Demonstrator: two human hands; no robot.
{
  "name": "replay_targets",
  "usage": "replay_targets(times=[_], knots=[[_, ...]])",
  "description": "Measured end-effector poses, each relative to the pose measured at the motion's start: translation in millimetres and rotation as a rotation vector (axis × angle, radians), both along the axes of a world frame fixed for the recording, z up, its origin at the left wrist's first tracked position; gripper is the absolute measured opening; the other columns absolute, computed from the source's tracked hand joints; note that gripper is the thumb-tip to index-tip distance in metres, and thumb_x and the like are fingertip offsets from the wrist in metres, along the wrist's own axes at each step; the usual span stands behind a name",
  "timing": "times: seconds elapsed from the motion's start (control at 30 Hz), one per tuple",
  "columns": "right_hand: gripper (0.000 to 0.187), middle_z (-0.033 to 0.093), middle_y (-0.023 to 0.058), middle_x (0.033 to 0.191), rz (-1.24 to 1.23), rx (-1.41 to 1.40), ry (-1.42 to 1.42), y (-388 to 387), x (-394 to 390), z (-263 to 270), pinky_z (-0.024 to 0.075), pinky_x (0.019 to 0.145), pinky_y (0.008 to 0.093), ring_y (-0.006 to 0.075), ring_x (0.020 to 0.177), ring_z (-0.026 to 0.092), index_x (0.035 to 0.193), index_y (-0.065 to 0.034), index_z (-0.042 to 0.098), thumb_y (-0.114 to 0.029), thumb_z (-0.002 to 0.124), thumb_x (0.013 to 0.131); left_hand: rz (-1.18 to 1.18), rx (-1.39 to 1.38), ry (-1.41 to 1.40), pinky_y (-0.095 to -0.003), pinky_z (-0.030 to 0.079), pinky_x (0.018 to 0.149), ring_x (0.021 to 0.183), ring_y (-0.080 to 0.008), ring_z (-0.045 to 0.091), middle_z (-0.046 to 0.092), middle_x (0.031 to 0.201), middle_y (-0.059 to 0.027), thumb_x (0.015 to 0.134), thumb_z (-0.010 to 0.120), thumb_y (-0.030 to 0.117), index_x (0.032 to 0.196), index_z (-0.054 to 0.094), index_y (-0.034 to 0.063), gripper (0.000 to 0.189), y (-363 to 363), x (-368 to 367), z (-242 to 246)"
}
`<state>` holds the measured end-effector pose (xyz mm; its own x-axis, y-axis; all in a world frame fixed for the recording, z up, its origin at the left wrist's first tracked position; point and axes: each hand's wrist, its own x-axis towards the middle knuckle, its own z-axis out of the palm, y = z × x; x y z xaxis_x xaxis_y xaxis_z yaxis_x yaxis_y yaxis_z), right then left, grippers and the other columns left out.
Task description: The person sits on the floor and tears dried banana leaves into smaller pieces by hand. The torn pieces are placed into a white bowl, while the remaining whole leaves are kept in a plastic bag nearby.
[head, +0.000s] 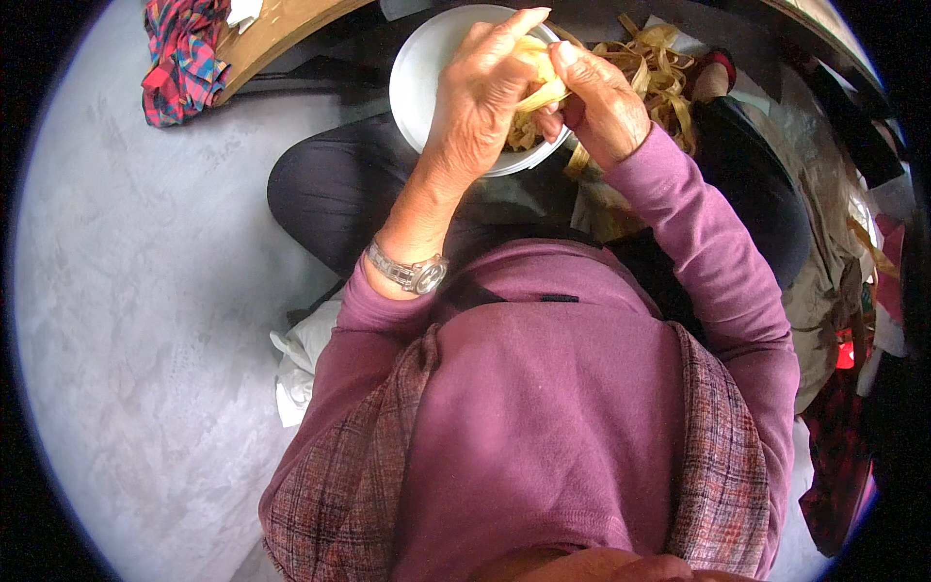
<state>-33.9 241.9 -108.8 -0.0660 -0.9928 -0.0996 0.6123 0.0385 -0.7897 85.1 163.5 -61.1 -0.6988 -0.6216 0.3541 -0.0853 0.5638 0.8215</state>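
Note:
Both hands meet above a white round tub (414, 87) between my bent legs. My left hand (476, 94), with a metal watch on the wrist, curls around a bundle of flat yellow strips (542, 73); its index finger points outward. Against the bundle's right side, my right hand (604, 98) presses with its thumb, fingers partly hidden beneath. The strips look like dried plant material, but I cannot tell which. Inside the tub, partly hidden by the hands, lie brownish-yellow pieces (522, 134). A heap of loose, tangled yellow strips (658, 69) lies to the right of my right hand.
A curved-looking wooden edge (291, 44) runs across the top left, with a plaid cloth (182, 65) hanging over its end. Beside my left hip lies a white bag (309, 342) on the grey floor (145, 291). Brown cloth (818, 291) lies at the right.

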Motion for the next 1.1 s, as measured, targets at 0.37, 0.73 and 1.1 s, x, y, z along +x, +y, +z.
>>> replay_targets(times=[0.37, 0.73, 1.1], knots=[[0.038, 0.055, 0.0008, 0.071, -0.07, 0.004, 0.274, 1, -4, 9, 0.0391, 0.048, 0.021, 0.0067, 0.056, 0.048, 0.091, -0.0056, 0.058, -0.041, 0.043, 0.094, 0.056, -0.056, -0.058, -0.0284, 0.05, 0.066, 0.08, -0.0173, 0.061, 0.061, 0.09, -0.0123, 0.097, 0.039, 0.03, 0.108, 0.058, -0.0028, 0.04, 2, 0, -18], [0.051, 0.05, -0.0018, 0.073, -0.256, -0.098, 0.677, 7, -15, -1, 0.0345, 0.054, 0.0197, 0.0051, 0.06, 0.042, 0.098, -0.004, 0.056, -0.048, 0.031, 0.096, -0.27, 1.303, 0.153, -0.0382, 0.055, 0.071, 0.076, -0.0293, 0.064, 0.057, 0.105, -0.0214, 0.092, 0.03, 0.048, 0.119, 0.047, -0.0064, 0.063, -1, 6, -6], [0.029, 0.053, 0.0013, 0.063, -0.203, -0.084, 0.955, 19, -37, -4, 0.0415, 0.058, 0.0254, 0.0093, 0.061, 0.049, 0.077, -0.0029, 0.061, -0.03, 0.064, 0.084, 0.002, 1.31, 0.291, -0.0354, 0.054, 0.06, 0.061, -0.0177, 0.054, 0.056, 0.087, -0.0134, 0.09, 0.04, 0.03, 0.108, 0.052, -0.0056, 0.042, -20, 20, 29]])
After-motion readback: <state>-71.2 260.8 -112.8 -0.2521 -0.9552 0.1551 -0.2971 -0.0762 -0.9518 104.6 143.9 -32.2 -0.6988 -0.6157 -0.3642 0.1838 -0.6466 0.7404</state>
